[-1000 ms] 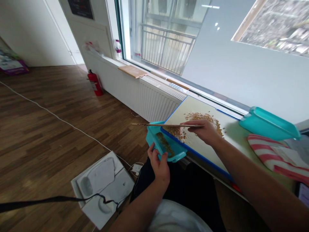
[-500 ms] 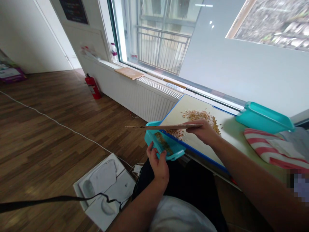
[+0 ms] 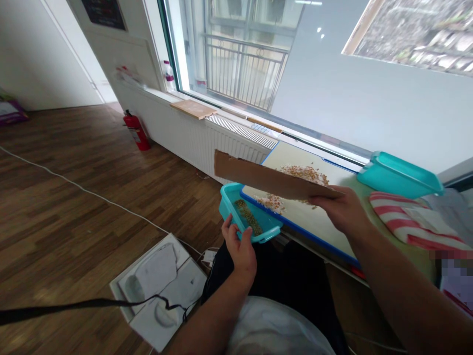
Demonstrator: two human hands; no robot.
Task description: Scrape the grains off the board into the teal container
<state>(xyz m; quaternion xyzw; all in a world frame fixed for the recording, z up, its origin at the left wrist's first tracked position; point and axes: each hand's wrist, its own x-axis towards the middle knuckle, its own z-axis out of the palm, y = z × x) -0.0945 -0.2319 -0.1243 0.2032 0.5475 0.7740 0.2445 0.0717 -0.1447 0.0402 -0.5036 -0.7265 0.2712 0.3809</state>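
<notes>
1. The left hand (image 3: 240, 249), low in the centre of the frame, gripped the near side of a teal plastic box (image 3: 266, 228), thumb at the rim.
2. Greenish-brown grains (image 3: 249, 217) lay in a band along the box's floor.
3. The right hand (image 3: 338, 212), right of centre, pinched one end of a tilted cardboard strip (image 3: 258, 177), whose other end pointed left.
4. Beneath it in view, a blue-edged board (image 3: 314, 219) overlapped the box; whether the strip touched it could not be told.
5. Orange-brown and whitish kernels (image 3: 272, 203) lay by the board's edge, with more farther back.
6. At the right of the frame, a red-and-white striped cloth (image 3: 417, 217) and a second teal tub (image 3: 402, 175) stood on the counter (image 3: 412, 255).
7. A red fire extinguisher (image 3: 136, 130) stood at upper left.
</notes>
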